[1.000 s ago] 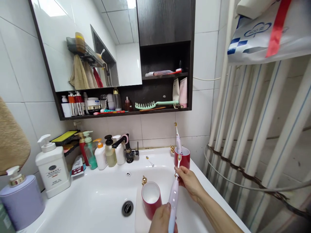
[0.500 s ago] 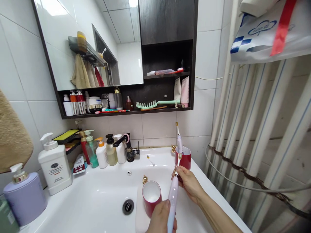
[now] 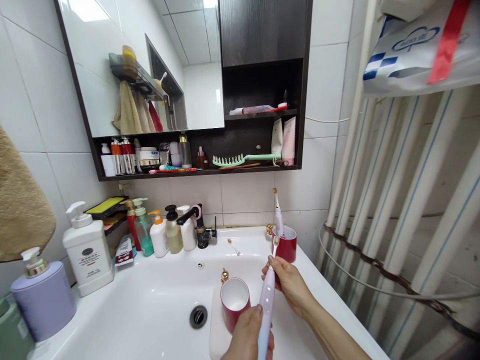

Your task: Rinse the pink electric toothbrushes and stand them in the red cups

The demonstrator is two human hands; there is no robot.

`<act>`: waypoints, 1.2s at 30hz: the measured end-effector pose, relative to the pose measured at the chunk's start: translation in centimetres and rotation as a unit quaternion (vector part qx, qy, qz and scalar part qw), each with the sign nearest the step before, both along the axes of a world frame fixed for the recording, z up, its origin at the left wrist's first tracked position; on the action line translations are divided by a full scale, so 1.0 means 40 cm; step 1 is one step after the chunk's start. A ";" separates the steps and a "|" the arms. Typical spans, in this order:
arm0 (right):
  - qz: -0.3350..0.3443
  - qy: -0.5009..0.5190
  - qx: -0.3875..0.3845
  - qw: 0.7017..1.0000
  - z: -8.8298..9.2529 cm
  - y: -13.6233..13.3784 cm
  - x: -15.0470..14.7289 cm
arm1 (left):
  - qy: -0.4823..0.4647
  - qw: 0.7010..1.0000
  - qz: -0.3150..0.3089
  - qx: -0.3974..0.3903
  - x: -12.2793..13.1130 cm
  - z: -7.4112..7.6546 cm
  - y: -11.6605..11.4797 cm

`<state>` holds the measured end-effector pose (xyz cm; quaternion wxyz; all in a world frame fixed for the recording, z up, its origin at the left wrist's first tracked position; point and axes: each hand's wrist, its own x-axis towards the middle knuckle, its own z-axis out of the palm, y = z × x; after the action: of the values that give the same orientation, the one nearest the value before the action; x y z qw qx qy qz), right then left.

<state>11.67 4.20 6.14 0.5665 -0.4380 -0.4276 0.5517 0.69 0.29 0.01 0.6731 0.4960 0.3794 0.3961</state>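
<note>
My left hand (image 3: 245,334) is wrapped round the pink-to-blue handle of an electric toothbrush (image 3: 267,300), held upright over the basin. The fingers of my right hand (image 3: 290,280) pinch the white brush head (image 3: 276,245) at its neck, where it meets the top of the handle. Just beside my left hand, a red cup (image 3: 235,303) with a white inside stands on a pale pad in the sink. Behind my right hand is a second red cup (image 3: 288,248) with another electric toothbrush (image 3: 278,215) standing in it. A loose brush head (image 3: 233,246) lies on the sink's back ledge.
The white sink (image 3: 157,300) has a black drain (image 3: 198,316) and a black faucet (image 3: 198,225). Several pump bottles (image 3: 173,232) line its left and back edges. A dark mirror cabinet (image 3: 258,35) hangs above. White pipes (image 3: 397,190) run along the right wall.
The view has shifted slightly. Both hands keep their hold on the toothbrush and its head, with hardly any movement.
</note>
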 end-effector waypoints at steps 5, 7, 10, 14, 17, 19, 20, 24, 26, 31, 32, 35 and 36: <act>0.025 -0.055 0.027 0.998 0.002 -0.023 -0.022 | 0.010 0.999 0.025 0.039 -0.006 0.022 0.002; 0.048 -0.081 0.051 0.994 0.008 -0.032 -0.041 | 0.039 0.995 0.059 0.074 -0.019 0.043 0.005; 0.019 -0.101 0.113 0.988 0.031 -0.028 -0.070 | 0.098 0.969 0.160 0.163 -0.054 0.079 0.012; -0.075 -0.187 0.199 0.959 0.058 0.018 -0.100 | 0.227 0.890 0.279 0.280 -0.110 0.095 0.021; -0.089 -0.307 0.221 0.921 0.039 0.056 -0.121 | 0.396 0.826 0.201 0.348 -0.135 0.076 0.025; -0.083 -0.355 0.221 0.905 0.009 0.071 -0.136 | 0.510 0.769 0.120 0.366 -0.142 0.059 0.028; -0.078 -0.365 0.220 0.901 -0.006 0.076 -0.143 | 0.549 0.745 0.089 0.368 -0.143 0.053 0.030; -0.067 -0.391 0.208 0.894 -0.052 0.086 -0.157 | 0.590 0.712 0.043 0.378 -0.135 0.043 0.037; -0.067 -0.399 0.199 0.893 -0.057 0.093 -0.152 | 0.597 0.704 0.032 0.383 -0.126 0.049 0.041; -0.087 -0.399 0.177 0.896 -0.035 0.103 -0.099 | 0.602 0.684 0.039 0.409 -0.089 0.104 0.084; -0.102 -0.397 0.176 0.895 -0.032 0.101 -0.083 | 0.601 0.681 0.043 0.417 -0.078 0.121 0.100; -0.146 -0.387 0.194 0.889 -0.035 0.088 -0.037 | 0.597 0.670 0.052 0.437 -0.040 0.169 0.157; -0.151 -0.382 0.201 0.889 -0.040 0.085 -0.024 | 0.596 0.668 0.053 0.442 -0.027 0.182 0.176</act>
<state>10.71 7.59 4.54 0.5120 -0.5510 -0.6413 0.1513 -0.38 7.33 7.30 -0.0170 0.8450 0.5060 0.1721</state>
